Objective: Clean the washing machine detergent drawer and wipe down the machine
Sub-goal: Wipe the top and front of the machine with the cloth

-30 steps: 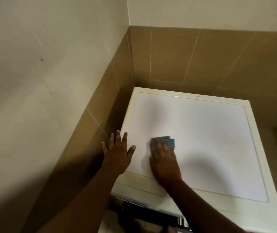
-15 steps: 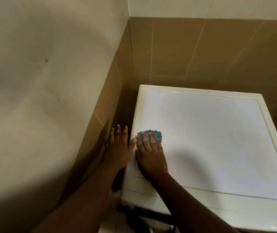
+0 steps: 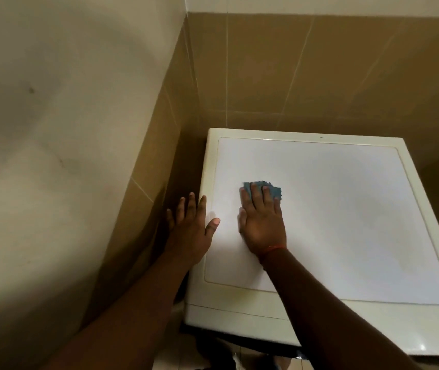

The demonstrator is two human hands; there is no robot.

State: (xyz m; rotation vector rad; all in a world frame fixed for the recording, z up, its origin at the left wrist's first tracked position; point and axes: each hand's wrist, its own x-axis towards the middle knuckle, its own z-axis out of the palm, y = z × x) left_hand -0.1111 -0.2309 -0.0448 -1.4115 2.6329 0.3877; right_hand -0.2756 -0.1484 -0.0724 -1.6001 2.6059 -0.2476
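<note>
From the head view, my right hand [image 3: 262,222] lies flat with fingers straight, pressing the blue cloth [image 3: 273,192] onto the white top of the washing machine [image 3: 346,209] near its left side, so my palm's weight does the scrubbing. My left hand [image 3: 190,228] rests open, holding nothing, at the machine's left edge beside the tiled wall [image 3: 159,145], likely bracing me. The detergent drawer is out of view.
</note>
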